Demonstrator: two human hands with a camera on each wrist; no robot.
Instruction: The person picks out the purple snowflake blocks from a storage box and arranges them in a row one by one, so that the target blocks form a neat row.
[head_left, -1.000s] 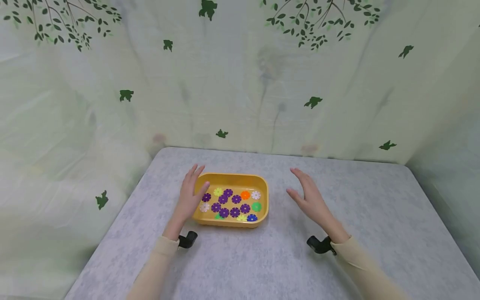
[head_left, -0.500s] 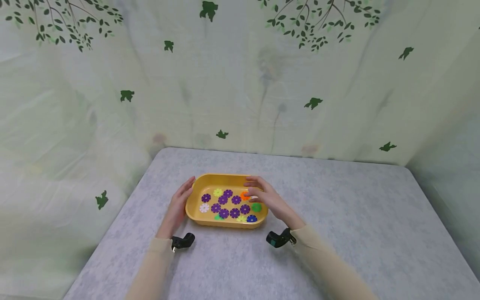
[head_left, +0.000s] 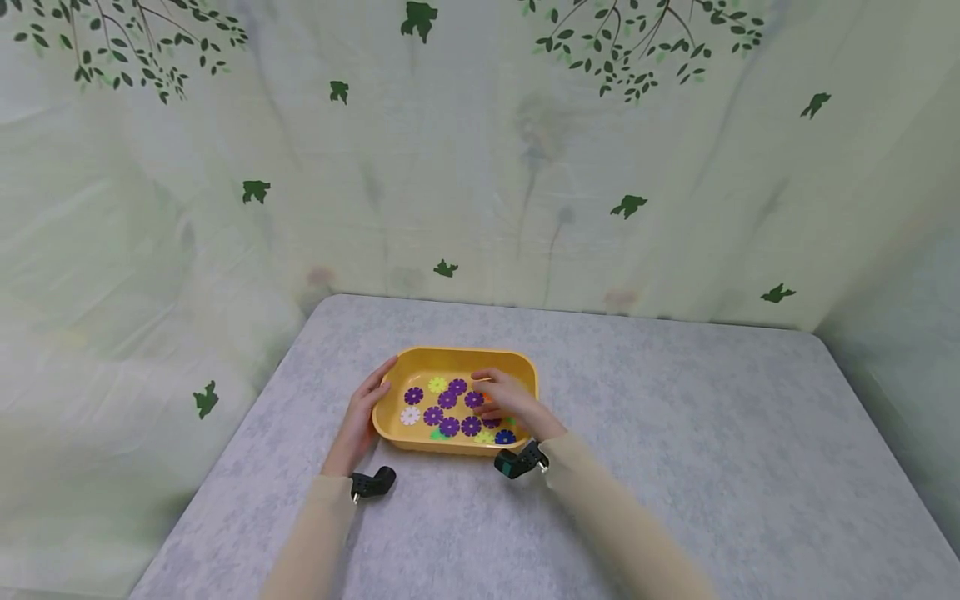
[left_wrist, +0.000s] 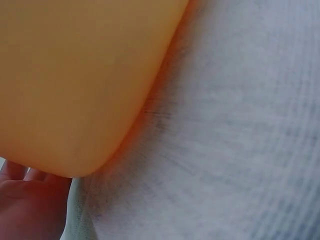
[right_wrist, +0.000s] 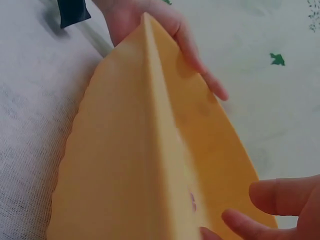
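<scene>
In the head view a shallow yellow plastic tray (head_left: 450,363) holds several notched, flower-shaped plastic discs, mostly purple discs (head_left: 471,426). Among them lie a white disc (head_left: 410,415), a yellow disc (head_left: 437,384) and a blue disc (head_left: 505,437). Against the tray's left end rests my left hand (head_left: 358,423), its fingers extended along the rim. My right hand (head_left: 512,397) reaches over the right half of the tray, covering some discs. Its fingers (right_wrist: 280,195) are apart and slightly bent in the right wrist view, with nothing visible between them.
The tray stands on a grey cloth-like tabletop (head_left: 690,433), which extends to its right and in front. A pale curtain (head_left: 480,167) with leaf prints hangs behind the far edge. Black wrist cameras (head_left: 372,482) project inward below each hand.
My left hand has gone from above the tray's left end to its outer side. The right hand has come leftward from the table's right side to over the discs.
</scene>
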